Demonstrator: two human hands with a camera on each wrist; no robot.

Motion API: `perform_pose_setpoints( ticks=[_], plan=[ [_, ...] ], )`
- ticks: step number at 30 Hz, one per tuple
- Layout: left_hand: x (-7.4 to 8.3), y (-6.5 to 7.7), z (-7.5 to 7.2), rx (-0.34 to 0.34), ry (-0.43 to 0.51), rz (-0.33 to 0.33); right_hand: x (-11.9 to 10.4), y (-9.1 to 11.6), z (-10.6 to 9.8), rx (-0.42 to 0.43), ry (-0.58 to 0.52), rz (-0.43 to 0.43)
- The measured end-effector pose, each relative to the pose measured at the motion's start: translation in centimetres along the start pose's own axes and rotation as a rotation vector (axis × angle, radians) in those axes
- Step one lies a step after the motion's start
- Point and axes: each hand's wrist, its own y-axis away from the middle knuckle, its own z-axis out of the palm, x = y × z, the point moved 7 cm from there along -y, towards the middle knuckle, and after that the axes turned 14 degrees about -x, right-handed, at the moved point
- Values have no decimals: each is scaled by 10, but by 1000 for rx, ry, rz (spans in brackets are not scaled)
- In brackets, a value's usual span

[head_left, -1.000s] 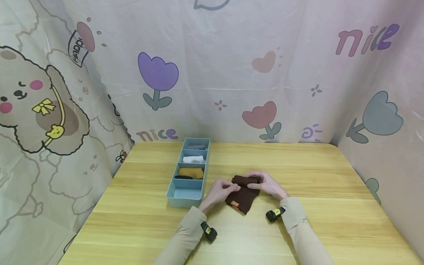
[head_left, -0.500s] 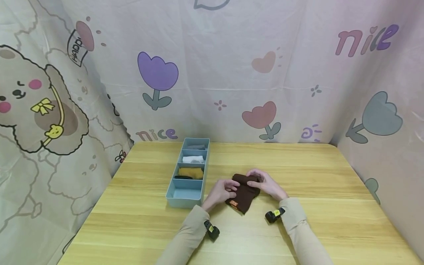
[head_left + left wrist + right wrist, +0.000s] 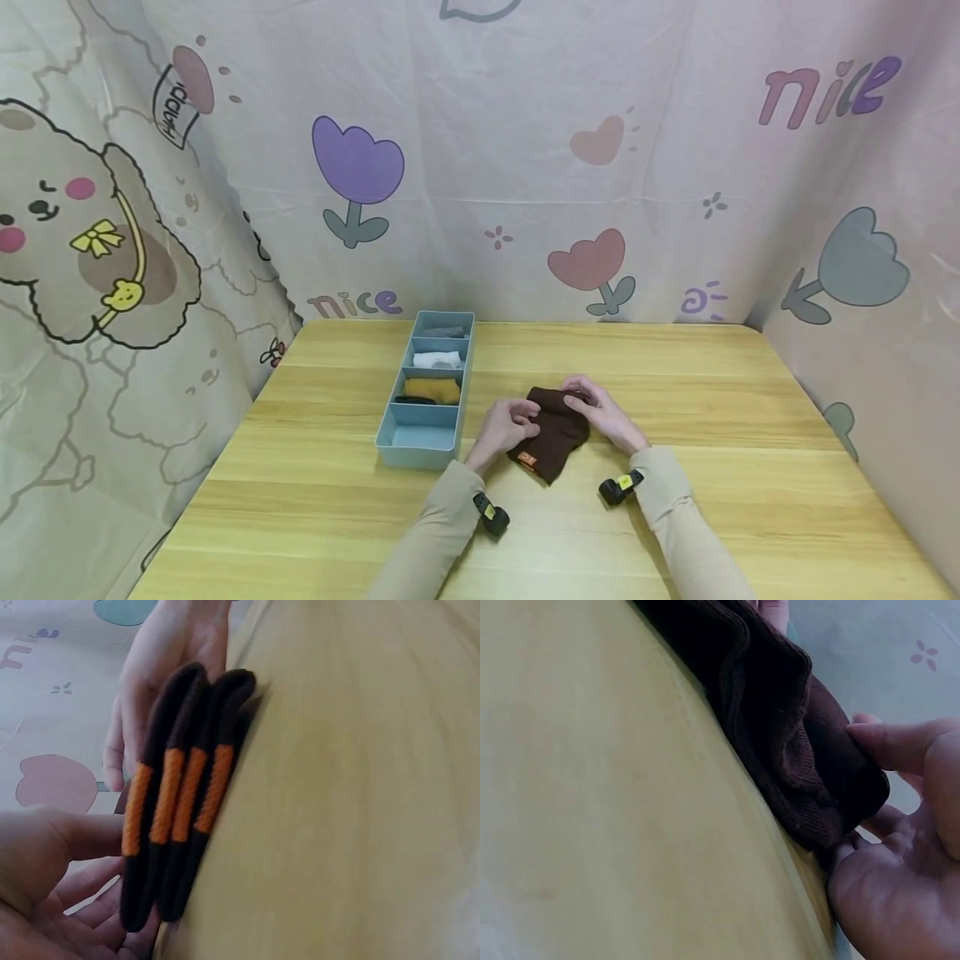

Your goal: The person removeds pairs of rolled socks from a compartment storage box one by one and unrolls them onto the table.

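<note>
A folded pair of dark brown socks (image 3: 557,433) lies on the table between the two hands, an orange label at its near end. Seen edge-on in the left wrist view, the stacked cuffs (image 3: 180,787) show several orange bands. My left hand (image 3: 504,429) holds the left edge, its thumb over the top and its fingers curled at the side. At the far right corner, my right hand (image 3: 600,410) pinches the turned-over end, thumb (image 3: 900,742) on top and the other fingers beneath, partly hidden by the fabric.
Left of the socks stands a blue-grey box (image 3: 418,458) divided into compartments. It holds grey cloth (image 3: 445,332), a white rolled item (image 3: 437,360) and a mustard one (image 3: 432,389) beside something black; the nearest compartment is bare. Printed curtains (image 3: 480,167) hang around the wooden table (image 3: 285,500).
The left hand has loosened its pinch and shifted slightly right and forward. The right hand has moved slightly away from the person. The far end of the socks looks wider and flatter.
</note>
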Motion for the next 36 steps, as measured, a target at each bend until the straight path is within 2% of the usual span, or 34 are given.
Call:
perform_pose_setpoints(
  ticks=[4, 7, 13, 18, 24, 31, 36],
  plan=[
    [1, 1, -1, 51, -20, 2, 2, 0, 0, 10, -14, 21],
    [0, 1, -1, 61, 4, -7, 5, 0, -1, 16, -36, 47],
    [-2, 0, -1, 47, 44, 16, 5, -2, -3, 12, -9, 56],
    [0, 1, -3, 29, 31, 43, 2, -6, -6, 40, 55, 48],
    [2, 0, -3, 14, -1, 27, -5, -9, -8, 56, 101, 37],
    [2, 0, -1, 9, 14, 20, -20, -16, -10, 10, 193, -18],
    [1, 0, -1, 11, 7, 11, -13, -23, -16, -35, 215, 26]
  ],
)
